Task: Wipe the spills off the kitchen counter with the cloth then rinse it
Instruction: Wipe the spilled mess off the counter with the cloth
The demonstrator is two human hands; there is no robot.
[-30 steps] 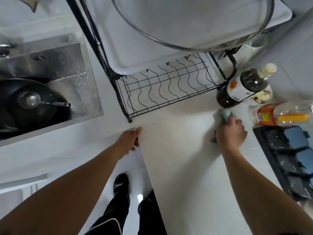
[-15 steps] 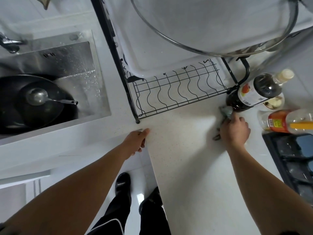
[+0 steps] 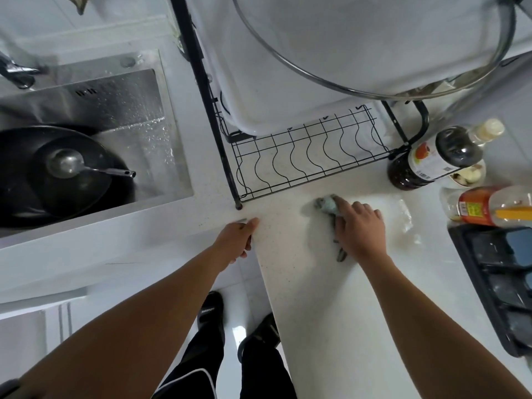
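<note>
Counter (image 3: 316, 298) wipe under way, sink (image 3: 138, 110) well left. Right hand (image 3: 358, 230) pressing cloth (image 3: 326, 204) before dish rack (image 3: 305, 156), fingers together, curled over it. Bunched end left of fingertips, tail out by wrist. Left hand (image 3: 237, 239) gripping counter edge, nearer sink. Swept left from dark bottle (image 3: 431, 159) since earlier; wet smear (image 3: 406, 217) now exposed.

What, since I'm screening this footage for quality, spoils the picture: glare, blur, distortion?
Head view: the wide lens bows the post of the dish rack and the counter edge; head view: light glints off a wet patch right of the right hand and off the sink wall; head view: fine detail is soft, bottle labels unreadable.
</note>
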